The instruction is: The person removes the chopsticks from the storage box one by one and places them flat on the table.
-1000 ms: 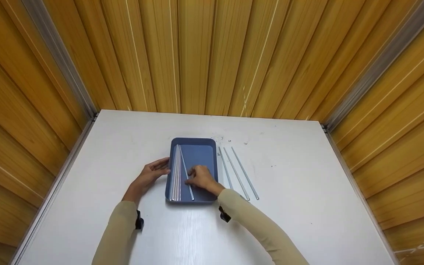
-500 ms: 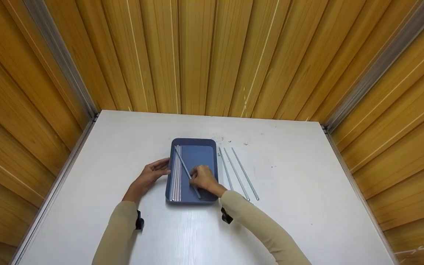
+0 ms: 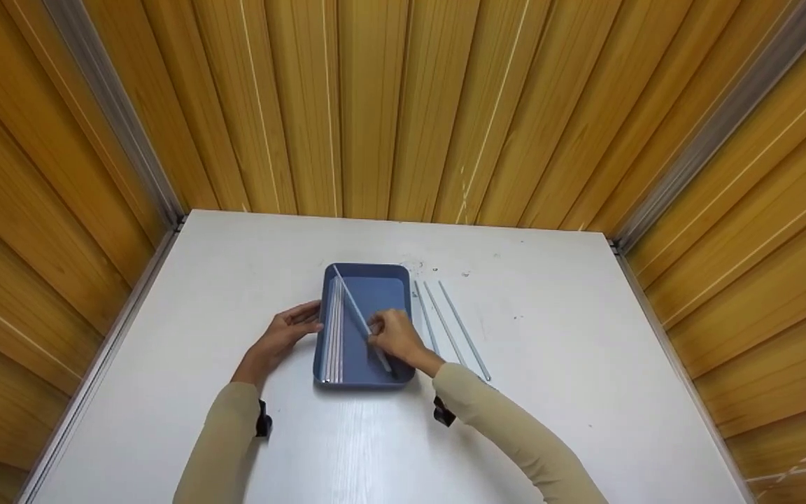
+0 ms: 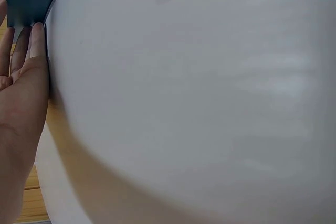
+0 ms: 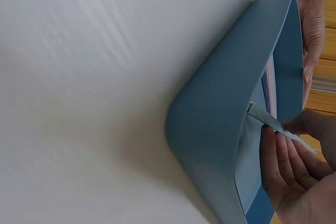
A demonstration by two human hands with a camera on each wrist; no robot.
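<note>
Head view, and my eye goes to the right hand point(image 3: 397, 336), its thumb and fingertips pinched round one slim, pale blue rod point(image 3: 352, 301). The grip sits past the middle of the rod, toward its near end, and the right wrist view confirms the thumb on one side with the fingers on the other. The rod slants over the blue tray point(image 3: 385, 294), its far end at the upper left corner, its near end toward the lower right; whether that near end touches the tray I can't tell.

Just left of it, a row of rods point(image 3: 335, 329) lies side by side in the tray, along the left wall. Outside that same wall is the left hand point(image 3: 285, 332), fingers straight, tips against the tray, thumb apart from them.

Beyond the tray's right side, three loose rods point(image 3: 443, 320) lie well spaced on the white table point(image 3: 557, 336), all leaning the same way. Both arms wear beige sleeves point(image 3: 508, 427), with a small black device point(image 3: 443, 413) at each wrist. Around the table stand wood-patterned walls point(image 3: 368, 105), with grey metal posts point(image 3: 116, 105) in the corners.
</note>
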